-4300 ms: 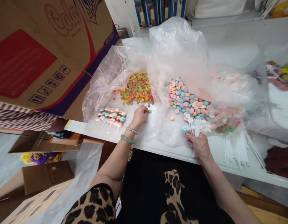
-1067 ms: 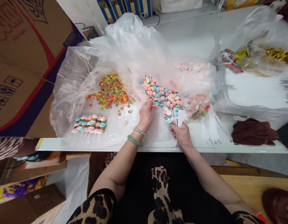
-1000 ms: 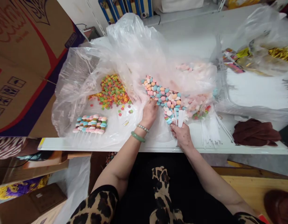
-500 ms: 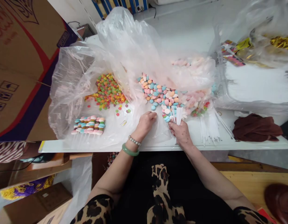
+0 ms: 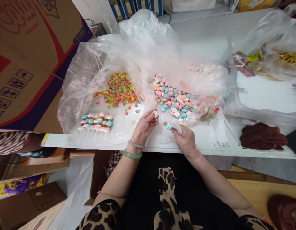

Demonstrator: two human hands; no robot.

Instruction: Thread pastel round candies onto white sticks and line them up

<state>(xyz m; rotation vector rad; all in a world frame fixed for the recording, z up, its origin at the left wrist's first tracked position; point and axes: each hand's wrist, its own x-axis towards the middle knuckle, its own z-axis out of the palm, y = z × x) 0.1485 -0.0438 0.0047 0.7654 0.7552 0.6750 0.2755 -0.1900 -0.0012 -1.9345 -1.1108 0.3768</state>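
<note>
My left hand (image 5: 145, 125) pinches a pink candy (image 5: 155, 114) between thumb and fingertips. In my right hand (image 5: 185, 140) is a partly filled candy skewer (image 5: 167, 125), its tip pointing left, with a red piece, a green one and blue ones on it. White sticks (image 5: 178, 127) show blurred at the same hand. Behind both hands lies a pile of pastel candies (image 5: 171, 95) in pink, blue, orange and white. Small ring-shaped gummies (image 5: 120, 91) are heaped to the left. Filled candy skewers (image 5: 97, 122) lie side by side at the far left.
Crumpled clear plastic bags (image 5: 148, 38) spread over the white table (image 5: 162, 147). White sticks (image 5: 216, 132) and a brown cloth (image 5: 262, 136) lie on the right, before a plastic tub (image 5: 262, 92). A large cardboard box (image 5: 30, 73) stands on the left.
My left hand has turned up and now shows a pink candy. The skewer in my right hand has tipped leftward, and the sticks upright there before are mostly hidden. The view has shifted slightly.
</note>
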